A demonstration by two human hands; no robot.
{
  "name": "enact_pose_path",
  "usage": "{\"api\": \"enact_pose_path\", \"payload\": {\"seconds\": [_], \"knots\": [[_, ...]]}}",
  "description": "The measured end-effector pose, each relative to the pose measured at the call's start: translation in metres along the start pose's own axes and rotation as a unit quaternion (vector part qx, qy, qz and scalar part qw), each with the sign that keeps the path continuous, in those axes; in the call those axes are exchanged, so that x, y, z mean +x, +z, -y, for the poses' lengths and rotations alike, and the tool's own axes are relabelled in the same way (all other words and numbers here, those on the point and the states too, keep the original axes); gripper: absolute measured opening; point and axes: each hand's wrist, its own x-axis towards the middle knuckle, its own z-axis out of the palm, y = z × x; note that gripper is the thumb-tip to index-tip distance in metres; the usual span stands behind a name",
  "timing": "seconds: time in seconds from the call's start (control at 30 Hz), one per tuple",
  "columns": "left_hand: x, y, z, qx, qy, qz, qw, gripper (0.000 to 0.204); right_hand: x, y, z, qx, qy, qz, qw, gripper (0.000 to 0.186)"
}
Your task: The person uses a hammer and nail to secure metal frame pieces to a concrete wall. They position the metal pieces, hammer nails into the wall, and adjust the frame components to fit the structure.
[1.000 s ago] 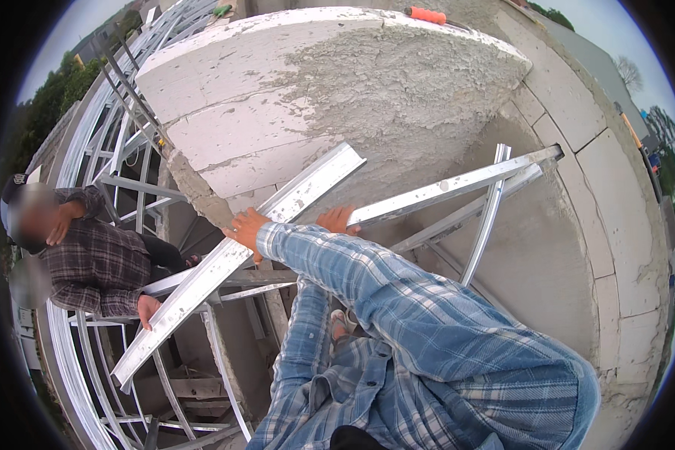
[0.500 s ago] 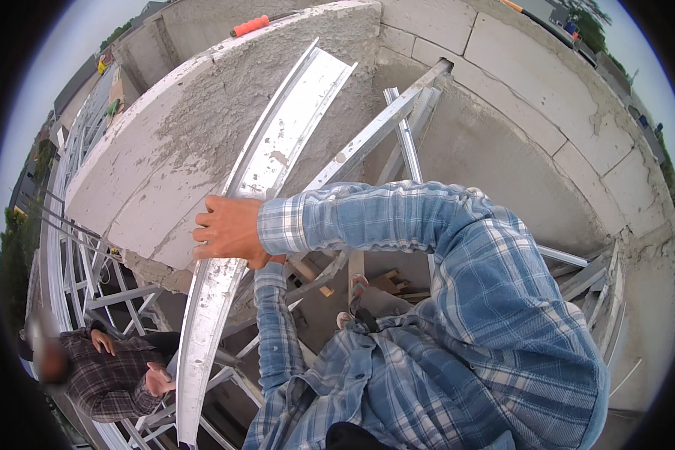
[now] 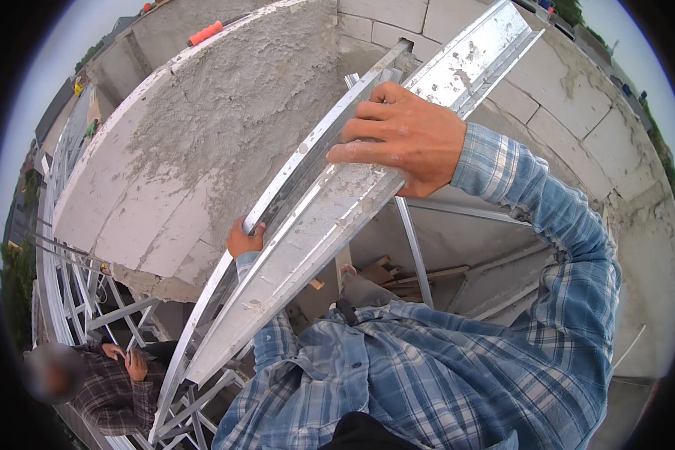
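My right hand (image 3: 401, 139) is closed over the upper part of a loose silvery metal channel (image 3: 292, 247), fingers across its face. The channel slants from upper right to lower left and has cement spots on it. Alongside it runs a metal truss beam (image 3: 301, 150), its upper end in a notch in the block wall. My left hand (image 3: 245, 238) is wrapped round this beam, below and left of my right hand; the channel hides part of my left forearm.
A plastered block wall (image 3: 180, 142) curves across the far side, with an orange-handled tool (image 3: 205, 33) on its top edge. At lower left a co-worker in a dark plaid shirt (image 3: 116, 390) stands beside more metal trusses (image 3: 79, 300). Wood pieces (image 3: 382, 270) lie below.
The channel has swung right and toward me, with my right hand on it. My left hand has come into view on the beam. The co-worker's hands have come together, away from the channel.
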Motion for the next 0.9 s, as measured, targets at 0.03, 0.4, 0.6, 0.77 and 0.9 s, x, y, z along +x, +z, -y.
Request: {"api": "enact_pose_path", "payload": {"seconds": [0.03, 0.4, 0.6, 0.77, 0.9], "knots": [[0.000, 0.001, 0.002, 0.004, 0.003, -0.008, 1.000, 0.053, -0.003, -0.003, 0.000, 0.010, 0.005, -0.001, 1.000, 0.087], [-0.006, 0.008, -0.002, -0.053, 0.011, 0.001, 0.999, 0.053, -0.027, -0.040, -0.038, -0.097, 0.082, 0.021, 0.992, 0.085], [-0.019, -0.015, 0.009, -0.079, 0.036, -0.166, 0.982, 0.053, -0.027, -0.103, -0.053, -0.132, 0.116, -0.028, 0.984, 0.035], [-0.051, 0.010, -0.013, -0.049, 0.112, -0.253, 0.960, 0.057, -0.071, -0.117, -0.086, -0.267, 0.190, -0.074, 0.942, 0.039], [-0.127, 0.068, -0.035, -0.311, 0.196, 0.058, 0.928, 0.062, -0.125, -0.158, -0.108, -0.316, 0.195, -0.156, 0.915, 0.042]]}}
